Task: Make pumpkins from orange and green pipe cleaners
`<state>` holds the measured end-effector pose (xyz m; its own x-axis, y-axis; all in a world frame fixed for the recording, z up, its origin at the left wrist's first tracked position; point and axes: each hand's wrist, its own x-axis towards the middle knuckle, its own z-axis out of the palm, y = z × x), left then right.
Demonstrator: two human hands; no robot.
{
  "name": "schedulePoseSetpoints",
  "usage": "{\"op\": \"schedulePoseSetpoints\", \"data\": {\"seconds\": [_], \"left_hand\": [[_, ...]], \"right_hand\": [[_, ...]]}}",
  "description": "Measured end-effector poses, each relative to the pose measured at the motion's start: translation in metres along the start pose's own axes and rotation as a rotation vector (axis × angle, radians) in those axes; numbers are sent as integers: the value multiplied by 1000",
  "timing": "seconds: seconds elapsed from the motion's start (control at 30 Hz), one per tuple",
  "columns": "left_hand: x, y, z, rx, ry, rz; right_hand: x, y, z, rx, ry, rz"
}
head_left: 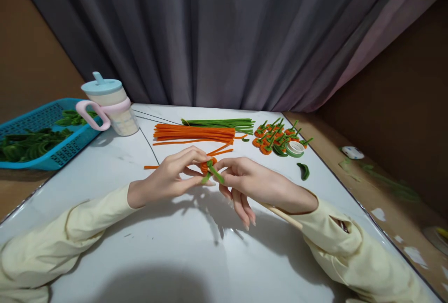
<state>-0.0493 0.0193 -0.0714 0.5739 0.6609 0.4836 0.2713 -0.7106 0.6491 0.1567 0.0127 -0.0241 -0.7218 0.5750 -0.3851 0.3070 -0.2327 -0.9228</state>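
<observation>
In the middle of the head view, my left hand (177,172) pinches a small orange pipe-cleaner pumpkin (204,167) between thumb and fingertips. A fuzzy green pipe-cleaner strip (216,173) sticks out from the pumpkin. My right hand (247,179) closes its thumb and forefinger on that strip, while its other fingers hang loosely down. Under my right wrist shows a pale wooden stick (285,216), its other end hidden by the hand. Just behind the hands lie a bundle of orange pipe cleaners (194,132) and a bundle of green pipe cleaners (220,122).
Several finished orange pumpkins (266,148) with green stems cluster at the back right, beside a roll of tape (295,148). A curled green piece (304,171) lies nearer. At left stand a lidded cup (122,116) and a blue basket (66,154) holding green pieces. Grey curtains (224,37) hang behind.
</observation>
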Motion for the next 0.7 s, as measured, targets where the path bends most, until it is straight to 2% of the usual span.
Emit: {"op": "schedulePoseSetpoints", "data": {"seconds": [0.17, 0.27, 0.37, 0.43, 0.53, 0.63, 0.7], "left_hand": [[0, 0, 0, -12, 38, -47], [1, 2, -1, -12, 4, -111], [3, 4, -2, 10, -42, -81], [4, 5, -3, 10, -51, -116], [5, 6, -2, -91, -19, -270], [6, 7, 0, -250, 18, -405], [8, 9, 2, -326, 20, -482]], "right_hand": [[0, -2, 0, -52, 1, 37], [-1, -3, -1, -85, 4, 44], [-3, -4, -3, -177, -1, 85], [-4, -5, -3, -253, 19, 84], [-3, -2, -2, -424, 111, -26], [0, 6, 0, -760, 268, -222], [2, 12, 1, -994, 370, -294]]}}
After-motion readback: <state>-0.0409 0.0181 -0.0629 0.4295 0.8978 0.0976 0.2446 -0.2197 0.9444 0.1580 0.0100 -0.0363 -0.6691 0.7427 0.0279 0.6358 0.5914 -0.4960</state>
